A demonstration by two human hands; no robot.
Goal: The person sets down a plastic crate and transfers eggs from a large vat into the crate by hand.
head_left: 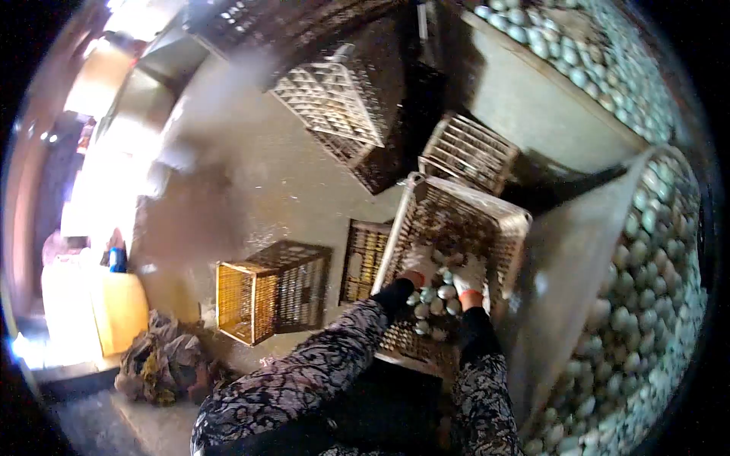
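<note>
Both arms, in black-and-white patterned sleeves with dark cuffs, reach down into a slatted plastic crate (515,216). My left hand (420,262), in what looks like a pale, dirty glove, is inside the crate by its left side. My right hand (469,275), in a similar pale covering, is inside on the right. Between and just below the hands lies a small cluster of pale greenish and whitish eggs (436,305). More eggs show dimly between the hands. The fingers of both hands are too blurred to show whether they grip any eggs.
A large pile of eggs (639,281) lies behind a pale sloping panel (563,281) on the right. More eggs (566,57) fill a bin at the top right. A yellow crate (247,304), a white crate (331,99) and a brown crate (471,152) stand on the wet floor (296,205).
</note>
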